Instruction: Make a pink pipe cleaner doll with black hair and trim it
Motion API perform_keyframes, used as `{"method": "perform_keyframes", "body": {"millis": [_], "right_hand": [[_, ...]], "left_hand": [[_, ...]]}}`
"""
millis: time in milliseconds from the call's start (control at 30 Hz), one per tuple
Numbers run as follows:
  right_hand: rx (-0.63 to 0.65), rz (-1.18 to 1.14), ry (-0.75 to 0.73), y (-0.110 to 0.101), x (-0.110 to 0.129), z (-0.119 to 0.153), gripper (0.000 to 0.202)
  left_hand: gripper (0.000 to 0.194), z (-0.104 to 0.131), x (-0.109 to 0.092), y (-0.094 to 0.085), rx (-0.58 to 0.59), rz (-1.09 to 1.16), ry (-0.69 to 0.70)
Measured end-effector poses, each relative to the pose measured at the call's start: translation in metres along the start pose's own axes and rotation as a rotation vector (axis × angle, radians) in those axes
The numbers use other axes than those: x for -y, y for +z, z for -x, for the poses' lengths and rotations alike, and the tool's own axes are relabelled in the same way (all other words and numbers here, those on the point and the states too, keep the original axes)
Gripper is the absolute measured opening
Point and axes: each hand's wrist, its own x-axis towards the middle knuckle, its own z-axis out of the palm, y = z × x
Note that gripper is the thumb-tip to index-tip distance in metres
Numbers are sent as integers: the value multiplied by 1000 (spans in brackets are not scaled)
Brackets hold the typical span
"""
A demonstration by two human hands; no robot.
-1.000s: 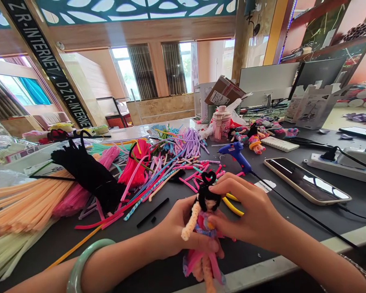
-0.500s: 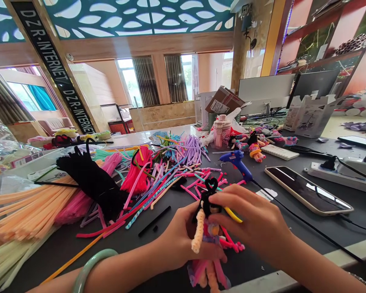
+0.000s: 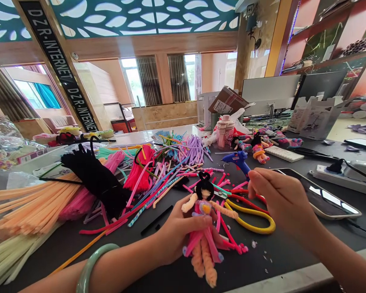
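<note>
Pink-skirted doll [image 3: 201, 240], lower centre, sat in the left hand [image 3: 178, 228] alone — the right hand [image 3: 282, 195] had pulled away, fingers pinched, contents unclear.

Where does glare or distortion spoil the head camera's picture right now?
Head view: the windows wash out toward white, the phone mirrors bright patches, wide-angle distortion stretches the peach bundle at the left edge; the doll in the left hand reads clearly.

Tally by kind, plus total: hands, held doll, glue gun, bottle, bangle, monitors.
Hands (left hand, right hand): 2
Held doll: 1
Glue gun: 1
Bottle: 1
Bangle: 1
Monitors: 2
Total: 8
</note>
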Motion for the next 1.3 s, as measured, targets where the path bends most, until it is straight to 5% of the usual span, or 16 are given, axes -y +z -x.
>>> {"method": "perform_keyframes", "body": {"millis": [167,333,667,967,1300], "right_hand": [[-52,42,30,6,-10,0,15],[2,60,34,8,-9,4,16],[104,42,-522,20,7,12,17],[150,-14,-564,25,-1,16,24],[153,-66,-503,24,3,17,27]], "left_hand": [[33,0,0,-7,58,-32,-54],[33,1,3,-12,223,-30,-82],[29,2,4,-15,253,3,-105],[34,2,4,-20,370,32,-203],[38,-1,5,-19,360,8,-196]]}}
